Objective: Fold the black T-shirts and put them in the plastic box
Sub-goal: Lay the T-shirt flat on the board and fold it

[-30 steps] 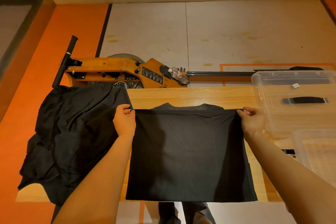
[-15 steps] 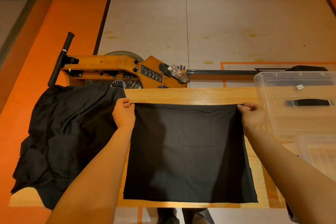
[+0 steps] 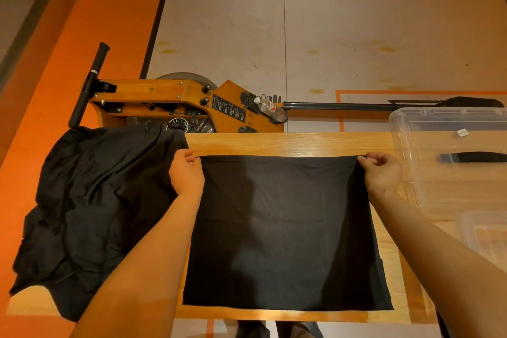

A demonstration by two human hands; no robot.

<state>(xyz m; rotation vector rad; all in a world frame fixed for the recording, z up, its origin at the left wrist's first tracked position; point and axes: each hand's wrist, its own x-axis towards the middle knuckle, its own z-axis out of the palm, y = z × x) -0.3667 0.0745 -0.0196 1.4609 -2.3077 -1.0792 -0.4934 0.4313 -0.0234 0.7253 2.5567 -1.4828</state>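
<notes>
On the table (image 3: 288,143), left hand (image 3: 186,173) and right hand (image 3: 382,173) pinch the T-shirt's (image 3: 285,233) far corners; the box (image 3: 450,156) is cut off right.

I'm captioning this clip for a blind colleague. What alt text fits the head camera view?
Two hands, left hand and right hand, pinch the far corners of a folded black T-shirt lying flat on a wooden table. A pile of black T-shirts lies to the left, and a clear plastic box stands to the right.
</notes>
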